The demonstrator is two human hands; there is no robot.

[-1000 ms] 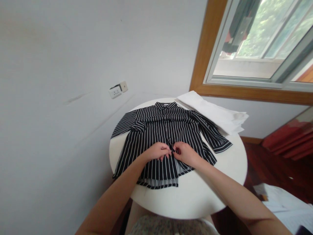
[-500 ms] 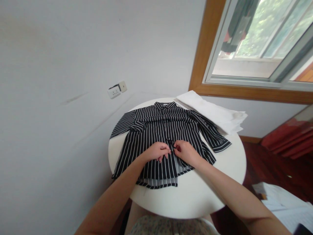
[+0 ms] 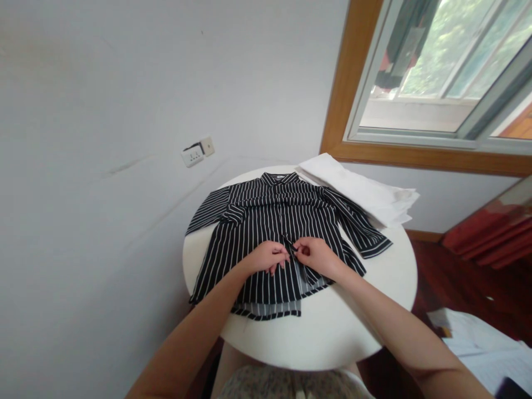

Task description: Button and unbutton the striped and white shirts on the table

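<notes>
A black shirt with white stripes (image 3: 266, 221) lies front up, its collar at the far side and its sleeves spread to both sides. My left hand (image 3: 269, 257) rests on the lower front, fingers closed at the edge of the front opening. Close beside it, my right hand (image 3: 311, 254) pinches the other front edge, which is lifted a little into a fold. Both hands grip the shirt's fabric near the middle. Any button between the fingertips is too small or hidden to make out. Below the hands the front opening parts and shows the grey inner side.
The shirt lies on a round white table (image 3: 324, 343) against a wall with a socket (image 3: 193, 156). White folded sheets (image 3: 353, 185) sit at the table's back right, partly by the sleeve. Papers (image 3: 482, 349) are at the lower right. A wood-framed window (image 3: 436, 83) is beyond.
My right hand has turned slightly and shifted the pinched front edge, whose fold looks different. My left hand stays nearly in place. The shirt is otherwise the same.
</notes>
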